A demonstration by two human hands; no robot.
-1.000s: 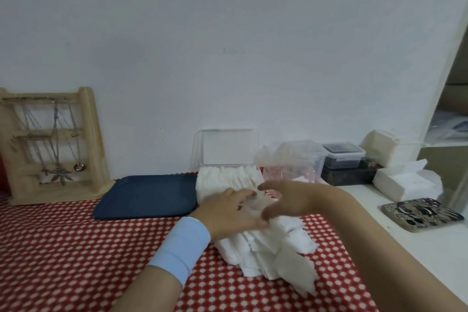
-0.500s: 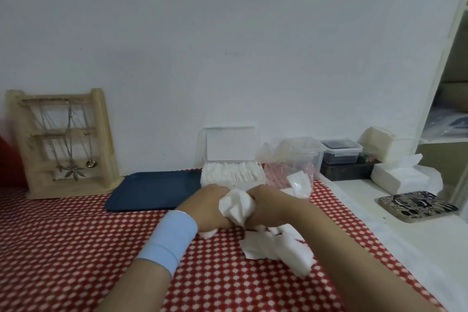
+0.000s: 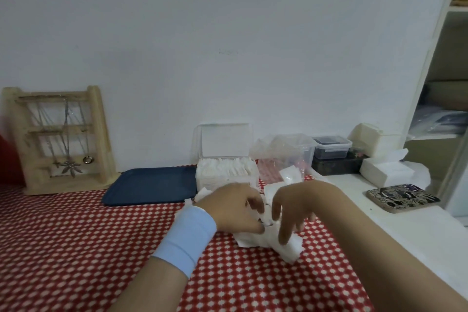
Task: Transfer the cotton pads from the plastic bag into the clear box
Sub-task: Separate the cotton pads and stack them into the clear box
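Note:
The clear box stands against the wall with its lid up, and a row of white cotton pads fills it to the rim. Right of it lies the crumpled plastic bag, with a single pad leaning on its front. A loose pile of cotton pads lies on the checked cloth in front of the box. My left hand, a light blue band on its wrist, is curled around some of these pads. My right hand hovers over the pile with fingers spread, its tips touching the pads.
A dark blue tray lies left of the box, and a wooden jewellery stand stands further left. On the white ledge to the right are a patterned phone, tissues and small lidded containers. A shelf unit rises at far right.
Both hands had bunched pads between them above the cloth. They have lowered onto the pile, and my right hand has spread its fingers. The view shifted slightly left.

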